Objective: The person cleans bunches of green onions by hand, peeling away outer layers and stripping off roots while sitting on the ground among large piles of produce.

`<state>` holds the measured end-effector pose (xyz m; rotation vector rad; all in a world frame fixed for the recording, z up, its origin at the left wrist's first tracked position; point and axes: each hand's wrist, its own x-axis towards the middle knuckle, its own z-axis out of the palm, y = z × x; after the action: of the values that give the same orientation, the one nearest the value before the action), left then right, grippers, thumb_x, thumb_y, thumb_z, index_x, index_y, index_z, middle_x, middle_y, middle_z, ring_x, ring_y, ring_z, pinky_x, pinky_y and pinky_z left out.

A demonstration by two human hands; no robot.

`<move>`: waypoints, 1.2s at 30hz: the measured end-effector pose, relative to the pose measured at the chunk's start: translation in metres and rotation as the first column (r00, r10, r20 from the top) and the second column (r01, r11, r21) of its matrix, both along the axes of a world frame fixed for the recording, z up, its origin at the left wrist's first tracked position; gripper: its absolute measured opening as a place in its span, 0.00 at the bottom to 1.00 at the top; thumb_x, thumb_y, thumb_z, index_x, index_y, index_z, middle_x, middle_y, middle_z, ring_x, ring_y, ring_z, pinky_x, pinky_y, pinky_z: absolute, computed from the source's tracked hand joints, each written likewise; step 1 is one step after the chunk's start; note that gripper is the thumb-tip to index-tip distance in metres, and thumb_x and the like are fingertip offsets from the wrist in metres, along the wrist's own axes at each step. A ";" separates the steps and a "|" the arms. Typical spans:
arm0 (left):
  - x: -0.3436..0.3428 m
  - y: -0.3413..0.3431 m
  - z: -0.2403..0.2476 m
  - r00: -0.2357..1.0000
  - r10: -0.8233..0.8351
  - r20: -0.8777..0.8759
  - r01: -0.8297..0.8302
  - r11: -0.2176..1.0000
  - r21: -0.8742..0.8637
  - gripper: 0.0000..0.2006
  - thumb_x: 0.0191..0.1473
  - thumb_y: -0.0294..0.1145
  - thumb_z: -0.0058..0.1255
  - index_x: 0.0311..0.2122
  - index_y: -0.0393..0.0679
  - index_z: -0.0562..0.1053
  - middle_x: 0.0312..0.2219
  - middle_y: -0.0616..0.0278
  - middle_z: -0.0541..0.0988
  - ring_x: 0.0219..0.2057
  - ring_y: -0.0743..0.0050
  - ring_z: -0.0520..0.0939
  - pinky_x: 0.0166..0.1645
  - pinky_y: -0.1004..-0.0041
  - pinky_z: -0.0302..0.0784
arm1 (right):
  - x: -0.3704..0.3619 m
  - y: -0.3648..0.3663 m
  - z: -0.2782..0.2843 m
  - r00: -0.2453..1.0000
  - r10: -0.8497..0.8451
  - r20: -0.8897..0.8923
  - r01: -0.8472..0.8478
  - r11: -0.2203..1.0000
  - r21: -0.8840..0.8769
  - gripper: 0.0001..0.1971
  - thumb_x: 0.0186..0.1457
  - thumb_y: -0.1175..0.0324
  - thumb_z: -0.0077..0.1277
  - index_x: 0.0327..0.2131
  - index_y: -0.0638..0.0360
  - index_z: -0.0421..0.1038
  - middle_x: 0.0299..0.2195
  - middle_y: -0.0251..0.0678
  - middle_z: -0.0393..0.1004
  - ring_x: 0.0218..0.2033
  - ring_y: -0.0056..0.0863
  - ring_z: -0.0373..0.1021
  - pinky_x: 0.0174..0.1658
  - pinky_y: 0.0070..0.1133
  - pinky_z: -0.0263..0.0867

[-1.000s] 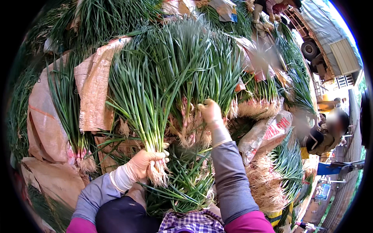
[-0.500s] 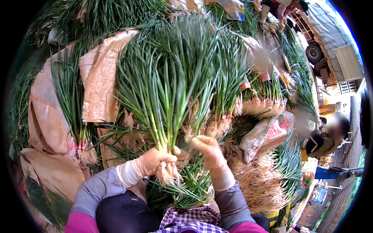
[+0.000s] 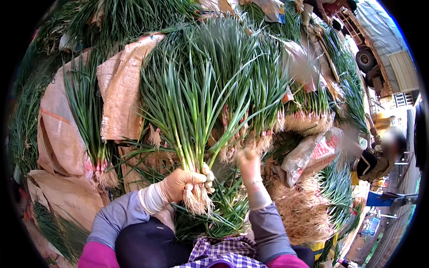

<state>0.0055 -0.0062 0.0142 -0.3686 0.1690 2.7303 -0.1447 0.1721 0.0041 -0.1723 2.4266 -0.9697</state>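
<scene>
My left hand, in a pale glove, is wrapped round a bunch of green onions just above the roots. The long leaves fan upward, and the pale roots hang below my fist. One stalk leans out to the right of the bunch. My right hand, also gloved, is raised to the right, close to the roots of another pile of green onions. Motion smears its fingers, so whether it holds anything cannot be made out. Loose green onions lie below my hands, in front of my lap.
Woven sacks lie at the left among more green onions. A rooty heap and a whitish sack sit at the right. One person is at the far right, another at the top right, near a truck wheel.
My right hand has moved right, away from the bunch. A stalk that was near its fingers now leans out of the bunch in my left hand. The whole view has shifted slightly.
</scene>
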 end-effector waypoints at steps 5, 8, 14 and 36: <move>0.004 0.001 -0.012 1.000 -0.016 0.027 0.015 1.000 0.025 0.09 0.47 0.20 0.48 0.36 0.44 0.68 0.32 0.59 0.71 0.34 0.66 0.74 0.47 0.59 0.72 | 0.028 -0.024 0.023 0.937 0.062 0.344 0.092 0.906 -0.414 0.16 0.55 0.70 0.47 0.47 0.65 0.66 0.36 0.34 0.74 0.25 0.14 0.64 0.27 0.13 0.62; 0.008 -0.003 -0.014 1.000 -0.016 0.020 0.015 0.998 0.054 0.10 0.48 0.19 0.46 0.37 0.42 0.68 0.35 0.55 0.72 0.37 0.62 0.75 0.50 0.54 0.70 | 0.026 -0.043 0.016 0.921 0.084 0.381 0.258 0.602 -0.756 0.22 0.50 0.76 0.48 0.50 0.66 0.62 0.39 0.35 0.71 0.26 0.15 0.62 0.27 0.12 0.59; 0.014 -0.009 -0.015 0.998 -0.033 0.048 0.026 0.990 0.137 0.12 0.48 0.17 0.44 0.40 0.40 0.67 0.40 0.48 0.72 0.39 0.56 0.76 0.54 0.48 0.65 | 0.017 -0.053 0.038 0.648 0.484 0.588 0.236 0.606 -0.759 0.28 0.49 0.67 0.54 0.53 0.63 0.58 0.44 0.37 0.68 0.29 0.19 0.67 0.30 0.15 0.62; 0.030 -0.062 0.030 0.840 0.272 -0.470 -0.170 0.954 0.249 0.08 0.44 0.23 0.50 0.27 0.47 0.64 0.21 0.64 0.67 0.24 0.71 0.70 0.28 0.71 0.69 | 0.033 -0.019 0.014 0.330 0.907 0.263 -0.892 0.391 -0.227 0.11 0.55 0.62 0.48 0.36 0.57 0.74 0.31 0.37 0.76 0.32 0.24 0.73 0.39 0.19 0.70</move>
<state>0.0355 -0.0684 0.0443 0.4155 -0.0151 2.9815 -0.1114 0.1527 0.0181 -1.1493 1.5115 -0.4203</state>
